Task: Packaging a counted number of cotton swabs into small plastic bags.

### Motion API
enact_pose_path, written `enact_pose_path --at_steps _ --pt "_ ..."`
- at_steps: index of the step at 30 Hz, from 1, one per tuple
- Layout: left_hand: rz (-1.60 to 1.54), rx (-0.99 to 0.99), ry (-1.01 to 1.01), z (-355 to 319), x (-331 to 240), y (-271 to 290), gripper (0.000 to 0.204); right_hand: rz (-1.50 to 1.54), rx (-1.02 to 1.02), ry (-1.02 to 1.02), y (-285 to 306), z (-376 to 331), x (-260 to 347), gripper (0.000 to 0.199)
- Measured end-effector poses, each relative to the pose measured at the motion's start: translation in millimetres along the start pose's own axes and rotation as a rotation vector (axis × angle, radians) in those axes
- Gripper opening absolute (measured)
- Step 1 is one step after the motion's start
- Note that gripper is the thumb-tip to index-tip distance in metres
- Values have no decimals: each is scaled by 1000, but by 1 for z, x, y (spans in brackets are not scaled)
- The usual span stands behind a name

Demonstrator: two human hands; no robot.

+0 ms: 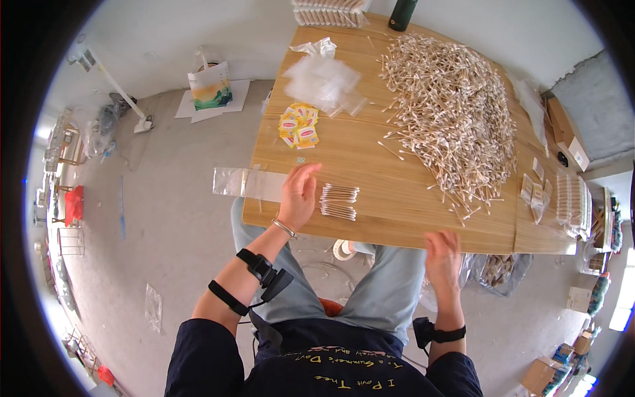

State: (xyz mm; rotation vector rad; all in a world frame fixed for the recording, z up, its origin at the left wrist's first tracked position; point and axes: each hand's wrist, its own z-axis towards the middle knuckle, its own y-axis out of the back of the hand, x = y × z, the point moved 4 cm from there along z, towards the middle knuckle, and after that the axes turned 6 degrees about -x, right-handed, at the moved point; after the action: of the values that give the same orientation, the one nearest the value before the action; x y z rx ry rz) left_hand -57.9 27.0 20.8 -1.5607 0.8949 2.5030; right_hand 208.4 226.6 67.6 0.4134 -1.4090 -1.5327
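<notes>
My left hand is over the table's front left, fingers stretched out and nothing seen in them. It overlaps the end of a clear plastic bag that lies flat and sticks out past the table's left edge. Just right of this hand, cotton swabs lie side by side in two small groups. My right hand is at the table's front edge, slightly blurred, its fingers extended with nothing visible in them. Beyond it, a large heap of loose cotton swabs covers the table's right side.
Yellow and white labels and a stack of clear bags lie at the table's left. Packed swabs and a dark green bottle stand at the far edge. More packs sit at right. A bag hangs below the front edge.
</notes>
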Motion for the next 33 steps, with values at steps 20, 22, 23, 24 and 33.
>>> enact_pose_path --at_steps 20,22,23,24,33 --pt "-778 -231 376 -45 23 -12 39 -205 447 490 -113 37 126 82" --pt "-787 -233 387 -44 22 -14 38 -240 433 478 -114 42 125 82" --pt "-795 -234 396 -44 22 -15 38 -211 450 464 -115 43 124 82" --pt "-796 -236 396 -44 22 -14 38 -183 465 452 -115 44 124 82" --pt "-745 -236 357 -44 21 -12 38 192 87 306 -96 55 113 35"
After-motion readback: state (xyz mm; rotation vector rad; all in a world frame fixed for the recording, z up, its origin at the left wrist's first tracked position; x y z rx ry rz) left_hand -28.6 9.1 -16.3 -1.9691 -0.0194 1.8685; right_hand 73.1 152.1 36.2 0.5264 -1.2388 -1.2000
